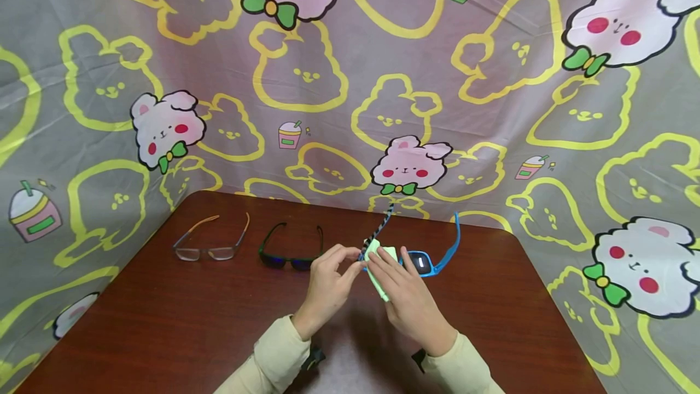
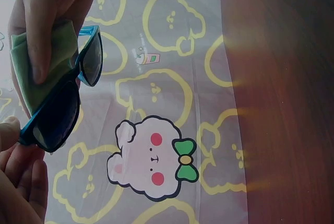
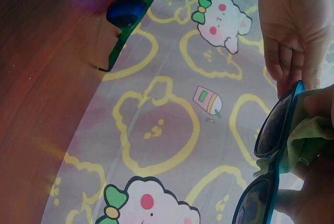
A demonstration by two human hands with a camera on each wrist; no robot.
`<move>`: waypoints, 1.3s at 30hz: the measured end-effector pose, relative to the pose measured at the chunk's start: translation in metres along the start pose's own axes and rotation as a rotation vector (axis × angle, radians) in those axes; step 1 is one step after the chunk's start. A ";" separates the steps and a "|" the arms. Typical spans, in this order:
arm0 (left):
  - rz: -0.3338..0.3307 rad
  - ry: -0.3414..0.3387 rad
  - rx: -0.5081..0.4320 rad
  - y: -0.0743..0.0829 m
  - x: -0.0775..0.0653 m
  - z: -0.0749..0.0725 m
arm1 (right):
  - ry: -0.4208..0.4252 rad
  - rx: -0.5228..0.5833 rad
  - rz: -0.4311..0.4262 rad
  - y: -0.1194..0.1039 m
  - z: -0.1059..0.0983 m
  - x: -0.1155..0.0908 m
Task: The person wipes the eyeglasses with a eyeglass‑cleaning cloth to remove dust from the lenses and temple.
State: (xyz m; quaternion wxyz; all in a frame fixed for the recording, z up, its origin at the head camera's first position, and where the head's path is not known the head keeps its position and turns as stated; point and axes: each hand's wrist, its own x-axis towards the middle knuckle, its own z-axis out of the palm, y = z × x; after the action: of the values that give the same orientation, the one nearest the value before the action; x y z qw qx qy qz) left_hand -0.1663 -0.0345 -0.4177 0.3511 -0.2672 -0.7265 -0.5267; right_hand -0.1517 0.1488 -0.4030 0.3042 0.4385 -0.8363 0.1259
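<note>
Blue-framed sunglasses [image 1: 440, 267] with dark lenses are held up over the table, temples pointing away from the person. My left hand [image 1: 328, 287] pinches them at the left end of the frame, by the hinge. A light green cloth [image 2: 65, 41] is held by my right hand [image 1: 412, 306] against the left lens, with fingers laid over the cloth. In the left wrist view, the thumb presses the cloth onto the back of that lens. The right wrist view shows the cloth bunched behind the blue frame [image 3: 274, 164]; the right lens is uncovered.
Dark sunglasses [image 1: 287, 261] with green temples lie left of the hands on the brown table [image 1: 219, 321]. Farther left are clear eyeglasses [image 1: 205, 253] with orange temple ends. A patterned cloth curtain [image 1: 328, 90] closes off the back and sides.
</note>
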 end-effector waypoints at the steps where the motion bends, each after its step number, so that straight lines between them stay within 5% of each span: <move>1: -0.004 -0.007 0.004 0.000 0.000 0.000 | 0.001 -0.005 0.000 0.001 0.000 0.000; 20: 0.056 0.018 0.053 -0.001 0.002 -0.001 | 0.026 -0.061 -0.085 0.007 -0.004 0.000; 39: -0.049 0.034 0.034 -0.005 0.004 -0.003 | 0.158 0.050 -0.102 0.003 -0.006 -0.008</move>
State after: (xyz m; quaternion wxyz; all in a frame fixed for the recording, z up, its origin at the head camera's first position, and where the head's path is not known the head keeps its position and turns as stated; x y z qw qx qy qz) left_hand -0.1712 -0.0392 -0.4167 0.3547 -0.2342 -0.7358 -0.5272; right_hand -0.1486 0.1589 -0.4038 0.3641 0.4768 -0.7828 0.1653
